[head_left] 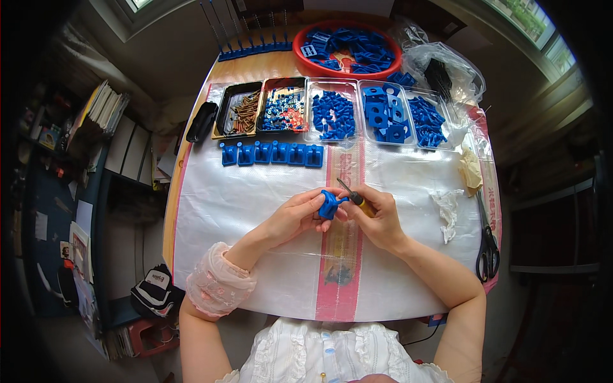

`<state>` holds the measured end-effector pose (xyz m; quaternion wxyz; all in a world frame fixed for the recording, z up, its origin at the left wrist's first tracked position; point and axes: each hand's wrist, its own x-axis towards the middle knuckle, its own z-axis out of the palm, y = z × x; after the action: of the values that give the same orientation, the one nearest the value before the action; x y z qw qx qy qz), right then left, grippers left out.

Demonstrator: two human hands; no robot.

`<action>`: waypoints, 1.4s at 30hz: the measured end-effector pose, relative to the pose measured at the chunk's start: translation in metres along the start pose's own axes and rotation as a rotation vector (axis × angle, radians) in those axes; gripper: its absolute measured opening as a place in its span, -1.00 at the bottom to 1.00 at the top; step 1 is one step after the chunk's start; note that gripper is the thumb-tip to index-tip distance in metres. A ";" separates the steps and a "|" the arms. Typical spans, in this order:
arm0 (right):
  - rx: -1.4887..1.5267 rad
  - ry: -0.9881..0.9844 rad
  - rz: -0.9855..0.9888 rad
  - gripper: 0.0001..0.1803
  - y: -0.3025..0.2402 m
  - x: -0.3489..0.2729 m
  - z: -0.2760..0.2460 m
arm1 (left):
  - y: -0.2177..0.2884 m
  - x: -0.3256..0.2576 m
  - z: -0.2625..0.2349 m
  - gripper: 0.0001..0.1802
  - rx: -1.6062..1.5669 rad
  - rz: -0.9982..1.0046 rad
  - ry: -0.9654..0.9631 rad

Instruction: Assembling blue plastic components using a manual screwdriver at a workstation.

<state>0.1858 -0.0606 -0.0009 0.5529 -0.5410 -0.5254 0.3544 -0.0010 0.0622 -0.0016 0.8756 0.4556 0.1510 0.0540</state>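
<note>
White-sheeted table (281, 274) near a window (543, 25), a blue piece (329, 205) between two hands

Using the row of six blue parts (279, 154) as landmark: the trays (308, 108) of small parts stand just behind it, sorted by kind, probably to keep each sort within easy reach; the red basin (348, 75) is farther back and to its right, the scissors (488, 252) well to its right by the table edge. Nearer the person, and right of it, the left hand (300, 210) curls its fingers closed around the blue piece, apparently steadying it, while the right hand (383, 220) wraps a screwdriver (365, 206), fingertips at the piece, shaft pointing away from the body
</note>
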 end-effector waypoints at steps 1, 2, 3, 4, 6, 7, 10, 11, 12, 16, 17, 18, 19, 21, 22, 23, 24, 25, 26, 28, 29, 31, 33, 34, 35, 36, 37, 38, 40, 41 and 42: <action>0.026 0.011 0.001 -0.85 -0.001 0.000 0.001 | 0.000 0.000 0.000 -0.47 0.000 -0.001 0.004; 0.009 0.012 -0.003 -0.84 0.001 0.000 0.001 | 0.000 0.000 0.000 -0.47 0.001 -0.002 0.008; -0.007 0.013 -0.008 -0.84 0.004 0.000 0.000 | 0.000 0.000 0.000 -0.47 0.002 -0.003 0.011; -0.024 0.014 -0.012 -0.84 0.005 -0.001 0.000 | -0.001 0.000 0.000 -0.47 0.002 -0.004 0.012; -0.040 0.016 -0.024 -0.84 0.006 0.000 0.000 | 0.000 0.000 0.000 -0.47 0.005 -0.004 0.013; -0.048 0.016 -0.030 -0.84 0.006 0.000 0.000 | 0.000 0.000 -0.001 -0.47 0.004 -0.003 0.016; -0.052 0.010 -0.017 -0.84 0.007 0.000 0.000 | 0.000 0.000 -0.001 -0.47 0.001 0.002 0.017; -0.047 0.018 -0.019 -0.84 0.007 0.000 0.000 | 0.000 0.000 0.000 -0.48 0.001 0.001 0.016; -0.043 0.026 -0.022 -0.83 0.007 -0.001 0.001 | 0.000 0.000 0.000 -0.48 0.000 0.001 0.016; -0.077 0.006 -0.013 -0.82 0.005 0.000 -0.002 | 0.001 0.000 0.000 -0.49 0.004 0.005 0.011; -0.083 0.007 -0.017 -0.82 0.004 0.000 -0.001 | 0.000 -0.001 -0.001 -0.49 0.000 0.008 0.012; -0.090 0.008 -0.021 -0.82 0.002 0.000 -0.001 | 0.000 -0.001 -0.001 -0.49 -0.004 0.010 0.013; -0.096 0.010 -0.024 -0.81 0.002 0.000 0.000 | 0.001 -0.001 -0.001 -0.49 -0.003 0.009 0.013; -0.074 0.012 -0.013 -0.81 0.004 -0.001 0.000 | 0.001 0.000 0.000 -0.48 -0.004 0.006 0.012; -0.063 0.013 -0.007 -0.81 0.004 -0.001 -0.001 | 0.000 0.000 -0.001 -0.48 -0.005 0.006 0.012; -0.066 0.015 -0.011 -0.81 0.004 -0.001 0.000 | 0.000 0.000 -0.001 -0.48 -0.007 0.007 0.010; -0.070 0.016 -0.015 -0.81 0.003 0.000 0.000 | -0.001 0.000 -0.001 -0.48 -0.008 0.007 0.009; -0.073 0.017 -0.019 -0.81 0.002 0.000 0.000 | -0.001 0.000 -0.001 -0.49 -0.010 0.007 0.013; -0.079 0.014 -0.014 -0.81 0.002 0.000 0.000 | -0.001 0.000 -0.001 -0.49 -0.012 0.005 0.017; -0.091 0.008 -0.005 -0.82 0.002 0.000 -0.001 | -0.001 -0.001 -0.001 -0.50 -0.016 0.004 0.018; -0.085 0.011 -0.004 -0.82 0.003 0.000 -0.001 | -0.001 0.000 -0.002 -0.52 -0.019 0.005 0.012; -0.071 0.019 -0.001 -0.82 0.006 -0.001 0.000 | 0.000 0.000 -0.001 -0.52 -0.022 0.013 0.018; -0.062 0.027 -0.007 -0.83 0.005 0.000 0.000 | 0.000 0.000 0.000 -0.51 -0.026 0.029 0.041; -0.058 0.031 -0.010 -0.83 0.005 0.000 0.001 | -0.001 0.000 -0.001 -0.52 -0.037 0.039 0.035; -0.055 0.035 -0.008 -0.83 0.005 0.000 0.001 | -0.001 0.001 -0.003 -0.52 -0.047 0.050 0.031; -0.053 0.039 -0.006 -0.84 0.006 0.000 0.001 | -0.002 0.001 -0.003 -0.53 -0.057 0.060 0.026; -0.051 0.043 -0.003 -0.84 0.007 0.000 0.001 | -0.002 0.001 -0.002 -0.53 -0.053 0.060 0.053; -0.053 0.048 -0.003 -0.84 0.008 0.000 0.001 | -0.002 0.000 0.000 -0.54 -0.049 0.062 0.081; -0.058 0.058 -0.003 -0.84 0.010 -0.001 0.001 | -0.001 -0.001 0.002 -0.56 -0.035 0.062 0.117; -0.062 0.056 0.001 -0.84 0.010 -0.001 0.001 | 0.000 -0.001 0.003 -0.57 -0.027 0.060 0.126; -0.066 0.054 0.005 -0.84 0.010 -0.001 0.000 | 0.000 -0.001 0.003 -0.59 -0.019 0.058 0.135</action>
<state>0.1869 -0.0595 -0.0107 0.5478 -0.5697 -0.5202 0.3236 -0.0008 0.0595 0.0003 0.8657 0.4468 0.1960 0.1116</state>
